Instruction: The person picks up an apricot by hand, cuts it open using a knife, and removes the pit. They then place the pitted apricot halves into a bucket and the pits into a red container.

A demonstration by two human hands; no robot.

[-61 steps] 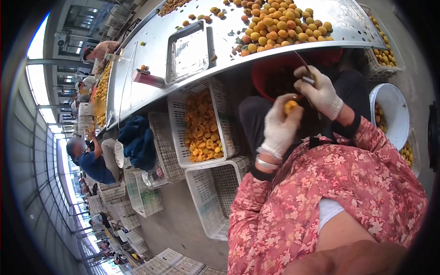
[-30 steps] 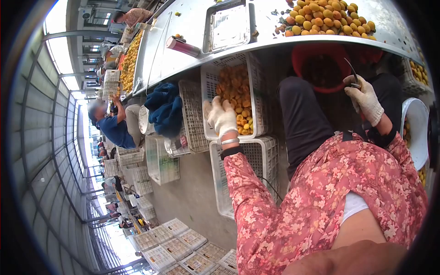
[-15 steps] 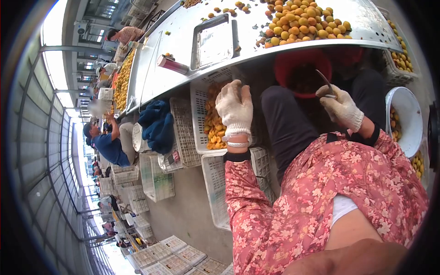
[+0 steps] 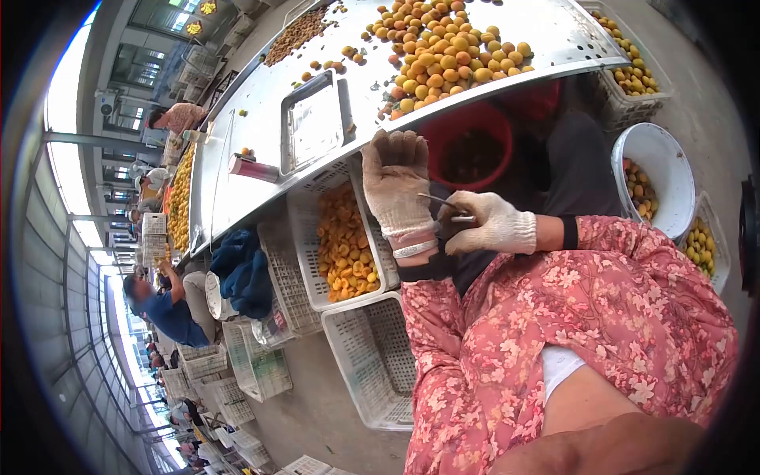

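Observation:
My left hand (image 4: 396, 178), in a soiled white knit glove, is raised at the metal table's front edge. Its palm faces up with the fingers stretched and slightly bent, and nothing shows in it. Close beside its wrist, my right hand (image 4: 499, 223), gloved too, is closed on a thin curved metal tool (image 4: 442, 203) that points toward the left hand. Whole apricots (image 4: 443, 59) lie heaped on the table (image 4: 237, 178) beyond my hands. Left of my left hand, a white crate (image 4: 307, 273) holds split apricots (image 4: 344, 245).
A red basin (image 4: 503, 142) with dark contents sits under the table edge. A metal tray (image 4: 346, 111) and a pinkish cup (image 4: 257, 169) are on the table. At right stands a white bucket (image 4: 673, 170) with apricots. Another crate (image 4: 348, 348) is on the floor. A person in blue (image 4: 170, 313) sits at left.
My right hand has moved left with the tool, up to my left wrist. The left hand has turned from back showing to palm showing. The view has shifted right.

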